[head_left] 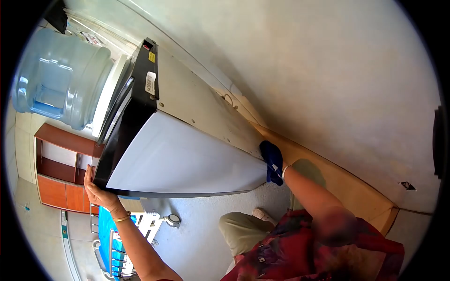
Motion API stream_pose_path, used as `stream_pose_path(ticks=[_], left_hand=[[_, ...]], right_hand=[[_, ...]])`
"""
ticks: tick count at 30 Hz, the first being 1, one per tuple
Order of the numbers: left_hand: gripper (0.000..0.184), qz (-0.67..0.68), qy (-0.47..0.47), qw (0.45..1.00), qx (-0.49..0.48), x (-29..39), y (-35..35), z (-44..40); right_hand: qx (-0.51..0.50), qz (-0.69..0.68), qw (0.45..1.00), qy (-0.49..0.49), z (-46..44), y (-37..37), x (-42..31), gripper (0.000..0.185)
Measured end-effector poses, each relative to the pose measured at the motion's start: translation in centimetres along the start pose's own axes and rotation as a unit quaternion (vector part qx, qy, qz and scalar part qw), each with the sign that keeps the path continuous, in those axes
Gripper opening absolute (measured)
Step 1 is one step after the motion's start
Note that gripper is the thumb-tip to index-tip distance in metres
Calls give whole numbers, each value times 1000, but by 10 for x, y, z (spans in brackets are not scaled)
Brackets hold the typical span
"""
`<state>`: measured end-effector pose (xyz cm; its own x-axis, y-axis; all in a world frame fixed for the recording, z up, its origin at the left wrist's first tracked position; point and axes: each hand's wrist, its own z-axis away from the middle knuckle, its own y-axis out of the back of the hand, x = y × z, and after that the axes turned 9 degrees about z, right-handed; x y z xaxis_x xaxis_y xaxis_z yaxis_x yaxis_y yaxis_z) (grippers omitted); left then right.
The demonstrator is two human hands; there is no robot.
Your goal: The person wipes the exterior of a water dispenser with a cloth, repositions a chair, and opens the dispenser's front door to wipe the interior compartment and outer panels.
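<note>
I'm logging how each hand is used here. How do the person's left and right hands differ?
The left hand is bare, while the right hand is largely covered by dark blue fabric. The left hand is at the top part of the water dispenser; the right hand is low down, near its base. Both have something around the wrist: a bracelet on the left, a band on the right.

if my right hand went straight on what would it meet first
Probably the water dispenser near its base; your blue-covered right hand looks almost against it, though depth is unclear.
</note>
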<state>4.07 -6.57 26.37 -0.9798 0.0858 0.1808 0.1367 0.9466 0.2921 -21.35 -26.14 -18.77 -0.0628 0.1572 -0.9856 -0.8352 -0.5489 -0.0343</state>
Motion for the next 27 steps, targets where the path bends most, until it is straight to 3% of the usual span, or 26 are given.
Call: stream_pose_path(ticks=[5,9,10,11,13,15,16,17,22,27], left_hand=[[52,13,-4,1000,-2,-2,0,0],[47,15,-10,1000,5,-2,-1,1],[45,21,-18,1000,5,-2,-1,0],[44,40,-15,999,0,-6,1,1],[41,70,-9,997,-3,-8,1,1],[38,71,-11,997,3,-3,-1,1],[36,88,-9,996,4,-4,-2,0],[34,72,-10,997,5,-8,0,1],[29,99,15,995,23,-8,-2,1],[27,119,30,992,30,1,-4,1]], right_hand=[[21,-10,995,93,24,-1,-36,33],[39,39,979,197,60,9,-140,34],[-10,-197,975,100,74,9,-187,33],[-57,-420,906,-5,82,4,-217,33],[-94,-441,875,177,87,-9,-246,36],[27,-289,903,316,106,-24,-298,36],[161,-65,874,454,104,-22,-313,38],[282,162,766,554,100,-20,-327,40],[380,185,669,612,75,-36,-368,51],[370,192,649,636,71,-27,-370,49]])
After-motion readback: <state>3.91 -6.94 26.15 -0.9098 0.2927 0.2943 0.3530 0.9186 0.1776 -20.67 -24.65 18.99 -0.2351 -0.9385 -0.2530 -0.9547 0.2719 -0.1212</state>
